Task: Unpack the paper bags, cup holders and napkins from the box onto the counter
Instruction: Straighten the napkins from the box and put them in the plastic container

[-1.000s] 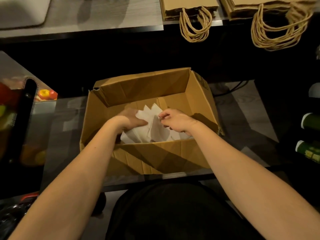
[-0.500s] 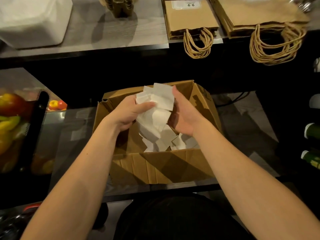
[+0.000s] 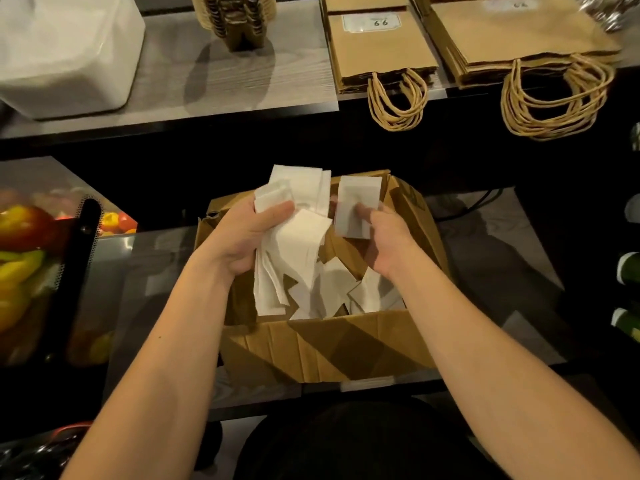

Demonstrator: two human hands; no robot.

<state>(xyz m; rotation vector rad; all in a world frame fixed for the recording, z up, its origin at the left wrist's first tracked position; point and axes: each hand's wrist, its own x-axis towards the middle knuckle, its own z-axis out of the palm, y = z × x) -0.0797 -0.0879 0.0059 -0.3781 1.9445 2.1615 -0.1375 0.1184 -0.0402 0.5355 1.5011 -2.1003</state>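
A bunch of white napkins is gripped by the left hand above the box. A smaller napkin bundle, at its 3 o'clock, is pinched by the right hand. Loose napkins are left inside.

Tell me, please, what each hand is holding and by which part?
The left hand clutches a loose bunch of napkins around its middle; the right hand pinches a single napkin at its lower edge.
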